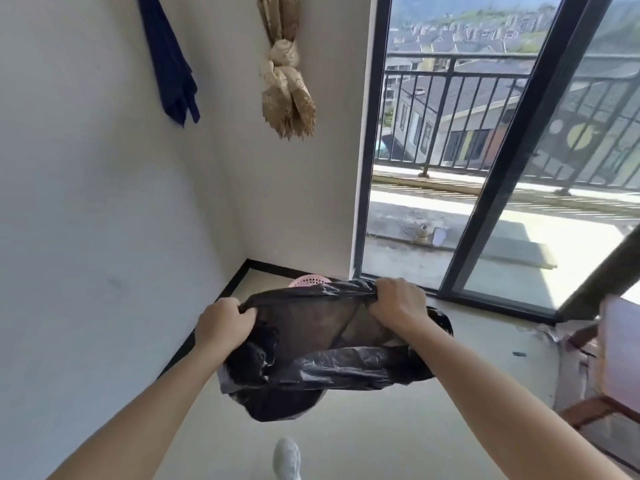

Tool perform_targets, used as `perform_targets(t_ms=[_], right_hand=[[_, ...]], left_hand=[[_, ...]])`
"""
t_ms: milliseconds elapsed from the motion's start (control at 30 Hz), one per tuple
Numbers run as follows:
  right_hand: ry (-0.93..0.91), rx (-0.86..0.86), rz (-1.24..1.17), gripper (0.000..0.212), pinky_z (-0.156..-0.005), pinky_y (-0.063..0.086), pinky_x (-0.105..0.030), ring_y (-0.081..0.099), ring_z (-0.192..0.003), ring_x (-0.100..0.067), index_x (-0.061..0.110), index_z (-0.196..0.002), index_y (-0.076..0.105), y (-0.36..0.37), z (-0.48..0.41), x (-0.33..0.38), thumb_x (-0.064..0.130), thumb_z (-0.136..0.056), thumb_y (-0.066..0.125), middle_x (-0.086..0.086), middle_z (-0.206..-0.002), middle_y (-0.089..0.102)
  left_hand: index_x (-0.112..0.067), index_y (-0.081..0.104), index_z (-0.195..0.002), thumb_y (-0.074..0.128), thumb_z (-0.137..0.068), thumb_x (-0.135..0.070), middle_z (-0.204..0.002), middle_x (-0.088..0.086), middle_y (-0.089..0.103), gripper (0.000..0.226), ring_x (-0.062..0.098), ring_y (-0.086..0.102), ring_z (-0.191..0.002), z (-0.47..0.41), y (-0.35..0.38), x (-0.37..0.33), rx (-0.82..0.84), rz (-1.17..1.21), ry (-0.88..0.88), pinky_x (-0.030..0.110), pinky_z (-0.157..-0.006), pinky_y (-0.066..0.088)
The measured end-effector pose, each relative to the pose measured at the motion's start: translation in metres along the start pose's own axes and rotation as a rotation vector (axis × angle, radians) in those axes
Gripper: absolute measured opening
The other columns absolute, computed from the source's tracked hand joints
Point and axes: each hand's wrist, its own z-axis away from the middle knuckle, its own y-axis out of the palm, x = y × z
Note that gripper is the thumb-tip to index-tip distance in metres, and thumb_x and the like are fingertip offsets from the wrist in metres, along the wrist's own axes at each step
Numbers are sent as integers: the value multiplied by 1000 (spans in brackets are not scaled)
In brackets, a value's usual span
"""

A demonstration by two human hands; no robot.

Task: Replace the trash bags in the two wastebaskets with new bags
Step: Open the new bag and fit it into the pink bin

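In the head view, the left hand (225,323) and right hand (398,306) each clench the far rim of the black bag (311,368), stretching its mouth from 8 to 2 o'clock, with the pink wastebasket (310,280) just beyond at 12 o'clock, about midway between them.

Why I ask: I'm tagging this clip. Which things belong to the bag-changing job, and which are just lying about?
Job: black trash bag, gripped by left hand and right hand; pink wastebasket behind it.
Lying about: blue cloth on the wall; tied curtain; wooden furniture.
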Motion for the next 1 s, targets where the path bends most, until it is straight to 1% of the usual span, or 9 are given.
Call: perform_targets(t_ms=[233, 333, 400, 467, 533, 600, 700, 867, 1000], right_hand=[[96, 27, 16, 22, -67, 41, -31, 63, -88, -26, 16, -101, 65, 3, -182, 23, 26, -86, 51, -5, -100, 69], [169, 26, 7, 32, -70, 39, -32, 63, -96, -28, 15, -108, 64, -6, -249, 18, 35, -89, 49, -7, -107, 68], [185, 57, 20, 42, -71, 40, -33, 64, -100, -28, 16, -109, 63, -7, -282, 12, 51, -90, 49, -7, -108, 69], [167, 97, 66, 49, -69, 40, -33, 65, -98, -28, 19, -104, 62, 0, -314, 2, 63, -86, 52, -5, -104, 69], [121, 159, 129, 34, -69, 40, -32, 65, -99, -28, 19, -108, 58, 10, -347, -12, 47, -89, 58, -5, -107, 67], [108, 228, 154, 24, -70, 43, -32, 64, -103, -29, 16, -114, 57, 22, -383, -27, 24, -92, 57, -7, -111, 66], [102, 277, 107, 24, -75, 50, -37, 65, -103, -32, 12, -113, 59, 41, -431, -39, 11, -89, 54, -11, -111, 67], [104, 243, 58, 19, -66, 45, -35, 63, -90, -30, 11, -110, 58, 75, -493, -36, 5, -93, 50, -8, -99, 66], [145, 249, 91, 21, -65, 41, -33, 65, -96, -29, 10, -113, 58, 107, -524, -25, 14, -95, 49, -8, -105, 67]], left_hand=[[-18, 50, -97, 42, -89, -63, -89, -1, 61, 46, 25, 58, -83, -199, 28, -37, 109, -228, 68, 38, -84, 48], [-16, 49, -105, 42, -83, -74, -101, 1, 65, 62, 27, 63, -95, -276, 35, -65, 145, -224, 94, 37, -82, 50], [-12, 46, -107, 51, -79, -75, -107, 4, 62, 69, 30, 61, -102, -317, 41, -87, 208, -205, 83, 34, -76, 47], [-9, 42, -108, 69, -79, -52, -114, 7, 58, 59, 32, 59, -107, -351, 54, -107, 266, -260, 138, 34, -77, 47], [-6, 39, -107, 64, -79, -13, -119, 14, 54, 38, 33, 57, -106, -379, 69, -123, 293, -292, 200, 36, -80, 50], [-8, 35, -100, 55, -76, 3, -115, 14, 50, 33, 30, 55, -94, -404, 87, -135, 310, -236, 212, 37, -76, 50], [-15, 32, -100, 55, -74, 5, -109, 8, 46, 41, 26, 52, -83, -432, 116, -144, 336, -67, 183, 43, -73, 51], [-17, 31, -114, 52, -76, 9, -110, 10, 53, 51, 24, 52, -85, -470, 162, -150, 375, 100, 107, 34, -63, 39], [-13, 40, -123, 52, -79, -1, -119, 9, 56, 47, 33, 51, -109, -494, 195, -137, 309, -72, 114, 38, -85, 39]])
